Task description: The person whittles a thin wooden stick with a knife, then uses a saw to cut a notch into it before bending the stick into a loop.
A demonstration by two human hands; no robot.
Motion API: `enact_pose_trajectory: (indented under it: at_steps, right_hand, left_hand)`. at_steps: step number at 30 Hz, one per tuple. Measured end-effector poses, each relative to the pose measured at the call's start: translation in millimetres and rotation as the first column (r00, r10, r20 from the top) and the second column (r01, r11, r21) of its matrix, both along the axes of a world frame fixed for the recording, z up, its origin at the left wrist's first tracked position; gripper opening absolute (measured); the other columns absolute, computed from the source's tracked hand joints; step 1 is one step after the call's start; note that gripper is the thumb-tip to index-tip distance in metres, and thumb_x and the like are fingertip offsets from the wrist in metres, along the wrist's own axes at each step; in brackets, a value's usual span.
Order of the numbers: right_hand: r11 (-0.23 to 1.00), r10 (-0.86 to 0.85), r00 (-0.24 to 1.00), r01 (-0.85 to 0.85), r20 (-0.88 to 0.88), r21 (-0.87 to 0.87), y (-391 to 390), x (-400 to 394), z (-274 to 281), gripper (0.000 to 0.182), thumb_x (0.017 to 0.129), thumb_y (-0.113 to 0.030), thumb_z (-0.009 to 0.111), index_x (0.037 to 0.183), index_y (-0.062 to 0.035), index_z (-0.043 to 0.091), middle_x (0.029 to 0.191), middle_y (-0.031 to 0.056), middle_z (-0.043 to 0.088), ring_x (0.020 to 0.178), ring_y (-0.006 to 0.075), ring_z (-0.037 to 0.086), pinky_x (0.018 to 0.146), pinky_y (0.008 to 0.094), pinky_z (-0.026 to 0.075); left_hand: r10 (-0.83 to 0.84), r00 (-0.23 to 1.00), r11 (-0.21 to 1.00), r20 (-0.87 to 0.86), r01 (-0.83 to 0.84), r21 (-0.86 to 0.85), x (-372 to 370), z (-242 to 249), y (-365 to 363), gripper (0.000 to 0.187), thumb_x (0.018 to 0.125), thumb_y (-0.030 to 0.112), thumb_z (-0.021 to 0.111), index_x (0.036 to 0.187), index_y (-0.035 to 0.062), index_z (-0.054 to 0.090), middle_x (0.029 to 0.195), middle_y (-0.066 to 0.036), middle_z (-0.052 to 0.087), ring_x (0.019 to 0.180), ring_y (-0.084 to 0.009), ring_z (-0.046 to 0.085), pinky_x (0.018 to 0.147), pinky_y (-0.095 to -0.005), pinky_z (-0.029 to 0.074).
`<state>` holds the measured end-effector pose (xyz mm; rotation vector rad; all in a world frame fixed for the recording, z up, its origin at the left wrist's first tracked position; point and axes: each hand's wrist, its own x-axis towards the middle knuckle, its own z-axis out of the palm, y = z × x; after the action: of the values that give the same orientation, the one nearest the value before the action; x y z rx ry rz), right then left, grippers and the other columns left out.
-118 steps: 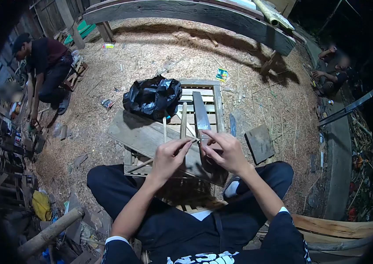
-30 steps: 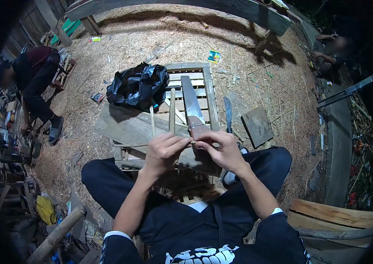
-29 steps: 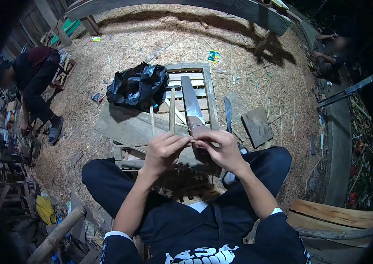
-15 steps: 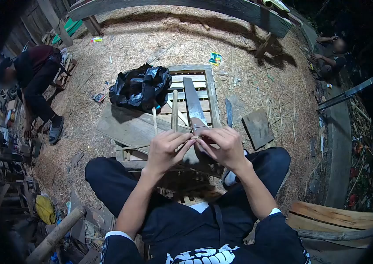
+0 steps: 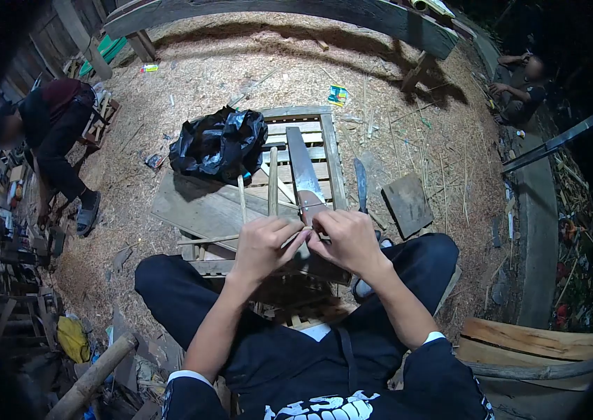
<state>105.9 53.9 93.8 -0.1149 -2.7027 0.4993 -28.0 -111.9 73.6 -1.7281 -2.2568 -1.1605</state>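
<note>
My left hand (image 5: 267,246) and my right hand (image 5: 347,241) meet fingertip to fingertip over the near side of a low slatted wooden stand (image 5: 336,157). Both are closed in a pinch around a tiny pale piece, mostly hidden by the fingers and too small to name. Just beyond them lies a handsaw (image 5: 303,164), its brown handle towards me. Left of the saw is a hammer (image 5: 273,183) with a wooden handle. A black plastic bag (image 5: 223,147) sits open at the stand's far left corner, above a flat grey board (image 5: 195,206).
A knife with a dark blade (image 5: 361,178) and a square wooden block (image 5: 408,204) lie right of the stand. A long beam (image 5: 289,10) crosses the far side. One person (image 5: 58,133) bends at the left; another person (image 5: 520,91) sits at the far right.
My hands stay pinched together, with the fingers shifted slightly. The whole view has moved a little, so the stand and tools appear slightly lower and further left.
</note>
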Motion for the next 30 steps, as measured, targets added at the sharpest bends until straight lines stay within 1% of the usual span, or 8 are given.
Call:
enact_pose_trajectory:
  at_steps: [6, 9, 16, 18, 21, 25, 27, 30]
  right_hand:
    - [0.997, 0.028, 0.997, -0.022, 0.078, -0.078, 2.0, 0.9, -7.9, 0.03, 0.082, -0.027, 0.079, 0.095, -0.0054, 0.062, 0.081, 0.0127, 0.067, 0.076, 0.0339, 0.07, 0.069, 0.0442, 0.055]
    - [0.998, 0.02, 0.998, -0.015, 0.067, -0.068, 0.2, 0.3, -6.4, 0.031, 0.081, -0.028, 0.08, 0.095, -0.0058, 0.062, 0.082, 0.0123, 0.067, 0.077, 0.0335, 0.07, 0.07, 0.0441, 0.055]
    - [0.998, -0.054, 0.995, 0.057, 0.087, -0.038, -7.3, -0.3, -4.7, 0.033, 0.08, -0.028, 0.082, 0.095, -0.0071, 0.063, 0.083, 0.0103, 0.068, 0.077, 0.0321, 0.07, 0.068, 0.0439, 0.053]
    - [0.997, -0.07, 0.997, 0.071, 0.044, -0.033, -8.5, -1.1, -2.3, 0.031, 0.079, -0.026, 0.083, 0.096, -0.0083, 0.064, 0.083, 0.0087, 0.068, 0.076, 0.0308, 0.07, 0.066, 0.0434, 0.052]
    - [0.995, -0.082, 0.997, 0.082, -0.003, -0.052, -7.7, -2.4, -3.3, 0.029, 0.078, -0.023, 0.084, 0.095, -0.0095, 0.065, 0.083, 0.0072, 0.068, 0.075, 0.0295, 0.07, 0.066, 0.0422, 0.052]
    - [0.997, -0.074, 0.997, 0.074, -0.001, -0.038, -5.1, -4.9, -7.1, 0.027, 0.077, -0.022, 0.085, 0.093, -0.0105, 0.066, 0.082, 0.0059, 0.068, 0.074, 0.0281, 0.069, 0.065, 0.0411, 0.052]
    - [0.997, -0.072, 0.992, 0.076, -0.101, 0.031, -6.2, -6.9, -10.1, 0.03, 0.074, -0.025, 0.087, 0.088, -0.0113, 0.064, 0.081, 0.0042, 0.066, 0.072, 0.0271, 0.069, 0.065, 0.0405, 0.051]
    - [0.994, -0.092, 0.988, 0.099, -0.125, 0.051, -9.4, -9.4, -10.9, 0.03, 0.074, -0.024, 0.087, 0.086, -0.0109, 0.063, 0.079, 0.0045, 0.066, 0.072, 0.0272, 0.069, 0.064, 0.0407, 0.051]
  left_hand:
    - [-0.02, 1.0, 1.0, -0.008, 0.02, -0.006, 2.1, -4.5, 1.0, 0.013, 0.089, 0.022, 0.08, 0.091, 0.009, 0.078, 0.08, -0.006, 0.071, 0.071, -0.0266, 0.068, 0.064, -0.0408, 0.053]
    - [-0.018, 0.999, 1.0, -0.041, 0.019, 0.014, 3.1, -2.5, 1.4, 0.013, 0.087, 0.019, 0.082, 0.091, 0.0075, 0.078, 0.08, -0.006, 0.073, 0.068, -0.0258, 0.067, 0.061, -0.0385, 0.053]
    - [-0.006, 0.999, 1.0, -0.046, 0.005, -0.021, 4.4, -0.5, 2.2, 0.013, 0.089, 0.02, 0.081, 0.092, 0.0074, 0.079, 0.08, -0.008, 0.073, 0.068, -0.027, 0.068, 0.062, -0.039, 0.053]
    - [0.045, 0.998, 0.997, -0.051, -0.048, -0.053, 5.9, 2.7, 1.3, 0.013, 0.089, 0.02, 0.081, 0.092, 0.0069, 0.079, 0.079, -0.008, 0.073, 0.068, -0.0278, 0.068, 0.062, -0.0396, 0.053]
    - [0.076, 0.997, 0.997, -0.022, -0.077, -0.024, 8.3, 3.7, 1.9, 0.014, 0.089, 0.02, 0.081, 0.093, 0.0063, 0.078, 0.077, -0.009, 0.072, 0.068, -0.0283, 0.067, 0.062, -0.0403, 0.052]
    - [0.107, 0.994, 0.994, -0.022, -0.107, -0.015, 9.7, 2.9, 3.4, 0.014, 0.09, 0.02, 0.081, 0.094, 0.0067, 0.078, 0.076, -0.009, 0.071, 0.067, -0.029, 0.067, 0.062, -0.041, 0.052]
    - [0.158, 0.987, 0.987, -0.007, -0.158, -0.019, 12.5, 5.1, 3.6, 0.014, 0.09, 0.02, 0.08, 0.095, 0.0075, 0.079, 0.076, -0.009, 0.071, 0.067, -0.0294, 0.067, 0.062, -0.0411, 0.051]
    - [0.186, 0.982, 0.983, 0.022, -0.186, 0.005, 12.7, 2.7, 5.3, 0.014, 0.09, 0.021, 0.08, 0.095, 0.008, 0.079, 0.075, -0.01, 0.071, 0.067, -0.0299, 0.066, 0.062, -0.0416, 0.051]
